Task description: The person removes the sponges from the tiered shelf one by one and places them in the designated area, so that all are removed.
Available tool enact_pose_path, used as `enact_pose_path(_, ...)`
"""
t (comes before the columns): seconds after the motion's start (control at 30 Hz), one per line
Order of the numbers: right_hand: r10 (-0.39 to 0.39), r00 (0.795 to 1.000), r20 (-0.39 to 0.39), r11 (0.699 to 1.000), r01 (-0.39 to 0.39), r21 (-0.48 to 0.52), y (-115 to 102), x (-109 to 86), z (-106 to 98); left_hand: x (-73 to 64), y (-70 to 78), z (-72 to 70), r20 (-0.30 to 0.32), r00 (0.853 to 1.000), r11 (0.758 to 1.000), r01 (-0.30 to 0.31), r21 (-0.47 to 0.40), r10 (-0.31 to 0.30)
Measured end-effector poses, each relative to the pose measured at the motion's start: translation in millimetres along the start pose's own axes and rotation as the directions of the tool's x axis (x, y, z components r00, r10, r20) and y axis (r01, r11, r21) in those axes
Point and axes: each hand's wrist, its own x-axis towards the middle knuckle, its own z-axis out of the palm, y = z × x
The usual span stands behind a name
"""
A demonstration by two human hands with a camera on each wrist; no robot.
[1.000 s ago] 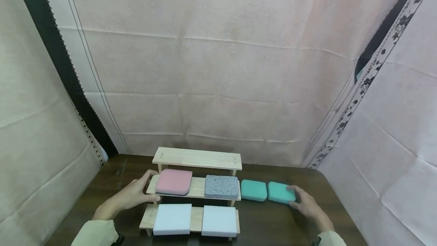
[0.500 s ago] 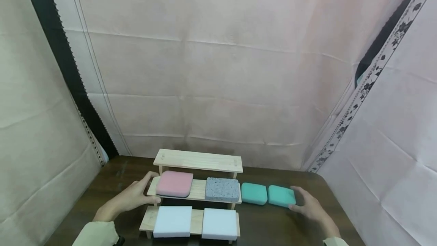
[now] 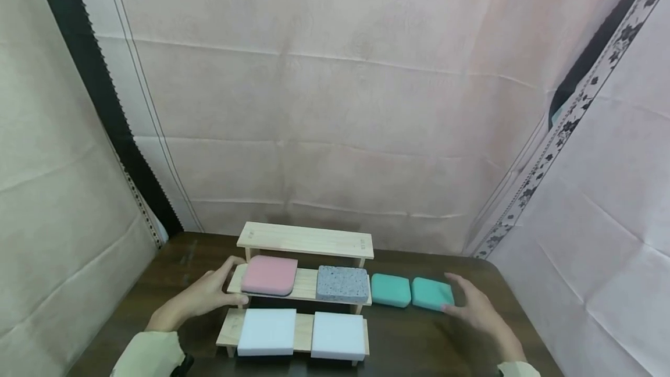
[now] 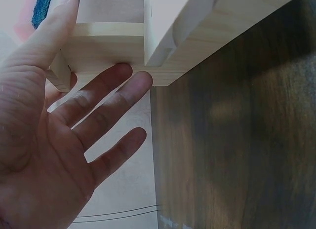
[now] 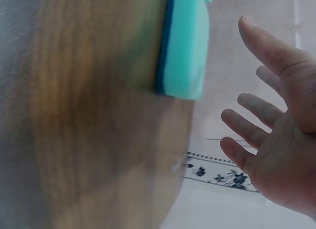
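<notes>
A tiered wooden stand (image 3: 305,239) stands in the middle of the dark table. At the left end of its middle tier, my left hand (image 3: 196,295) holds the stand between thumb and index finger; its other fingers stretch loosely along the wood in the left wrist view. That tier bears a pink sponge (image 3: 269,275) and a speckled blue sponge (image 3: 342,284). Two white sponges, left (image 3: 267,330) and right (image 3: 338,333), lie on the lowest tier. To the right, two teal sponges, inner (image 3: 391,290) and outer (image 3: 432,293), lie side by side. My right hand (image 3: 478,313) spreads around the outer one's right end, fingers apart from it in the right wrist view.
The top tier of the stand is bare wood. Pale cloth (image 3: 335,103) hangs behind the brown table (image 3: 408,342), and more cloth closes both sides. A dark strip edges the left cloth, a floral band the right one.
My right hand has let go of the outer teal sponge and its fingers have opened slightly to the right. The left hand keeps its place, and the sponges stay put.
</notes>
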Motion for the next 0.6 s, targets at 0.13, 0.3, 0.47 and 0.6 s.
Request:
enact_pose_path(0.13, -0.015, 1.000, -0.007, 1.000, 0.015, -0.016, -11, 3.6, -5, 0.9, 1.7, -1.2, -0.001, 1.000, 1.000, 0.004, -0.002, -0.004)
enact_pose_path(0.3, 0.002, 1.000, 0.014, 1.000, -0.002, 0.000, -25, 5.8, -10, 2.7, 3.2, -1.6, 0.004, 1.000, 1.000, 0.011, 0.006, -0.012)
enact_pose_path(0.47, -0.046, 0.999, 0.003, 0.998, 0.046, 0.032, -41, 7.5, -12, 2.7, 3.1, -0.5, 0.003, 1.000, 1.000, 0.021, 0.021, -0.021)
enact_pose_path(0.6, -0.079, 0.997, -0.004, 0.995, 0.079, 0.056, -53, 10.1, -10, 0.7, 3.6, -0.1, -0.001, 1.000, 1.000, 0.017, 0.020, -0.017)
